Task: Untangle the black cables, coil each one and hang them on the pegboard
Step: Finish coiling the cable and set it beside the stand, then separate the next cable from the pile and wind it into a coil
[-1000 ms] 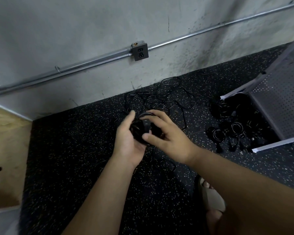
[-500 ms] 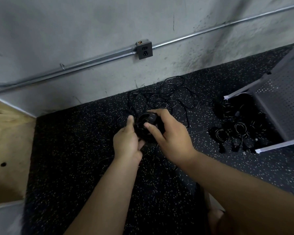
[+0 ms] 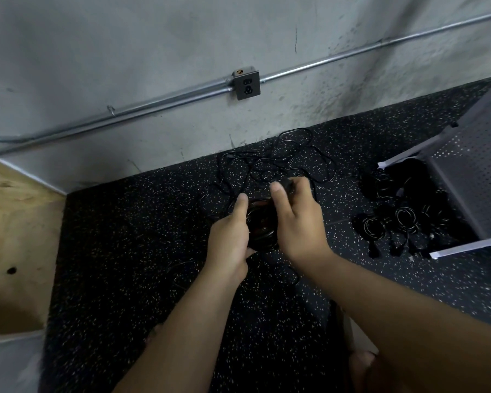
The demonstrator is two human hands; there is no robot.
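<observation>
We hold cable coil (image 3: 262,226) in left hand (image 3: 229,246) grip; right hand (image 3: 298,224) grip pinches plug end (image 3: 285,183); tangled cables (image 3: 281,163) behind on floor (image 3: 125,236).

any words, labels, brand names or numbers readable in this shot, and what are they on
None: no text can be read anywhere in this view.
Wall outlet: only its slots show, no legible marking.
Pegboard: plain holes, no print.
Cable coil held by the left hand and right hand: too dark to show any print.

Black cables (image 3: 278,165) on black white-speckled flooring (image 3: 131,236) (grey perforated pegboard (image 3: 476,177) beside, tan plywood (image 3: 14,228) opposite)
</observation>
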